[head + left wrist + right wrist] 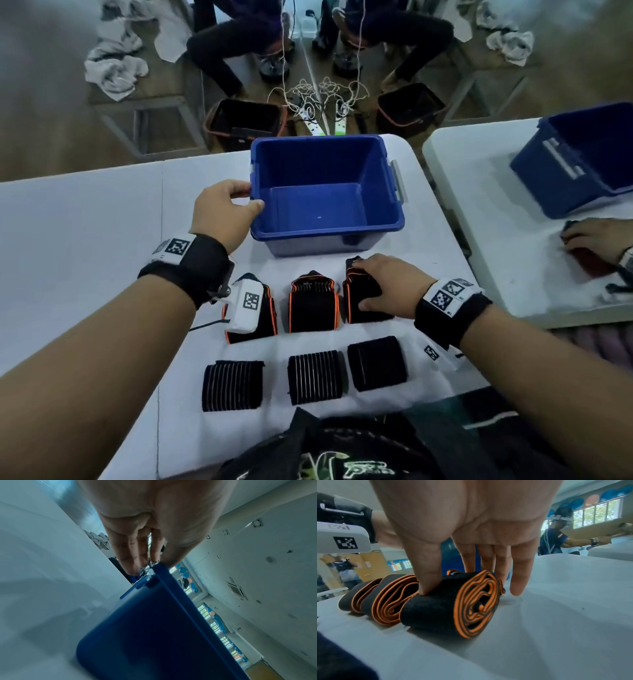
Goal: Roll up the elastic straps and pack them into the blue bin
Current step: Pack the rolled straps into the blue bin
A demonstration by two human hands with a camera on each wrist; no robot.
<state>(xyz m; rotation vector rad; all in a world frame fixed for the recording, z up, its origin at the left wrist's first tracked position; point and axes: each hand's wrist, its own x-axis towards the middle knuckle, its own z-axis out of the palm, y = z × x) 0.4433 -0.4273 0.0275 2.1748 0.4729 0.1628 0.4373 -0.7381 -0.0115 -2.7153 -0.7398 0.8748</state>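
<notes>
Deep blue plastic bin (387,205), open-topped, far centre on white table (85,222); left hand (222,214) pinching its left rim. Six rolled elastic straps near bin, two rows: three orange-edged black rolls, three plain black rolls (313,377). Right hand (388,286) clasping right orange-edged black roll (356,301), thumb and fingers curled round it.

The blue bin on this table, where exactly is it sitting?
In the head view the blue bin stands at the table's far middle, just behind the orange-edged rolled straps, with the left hand gripping its left rim.
</notes>
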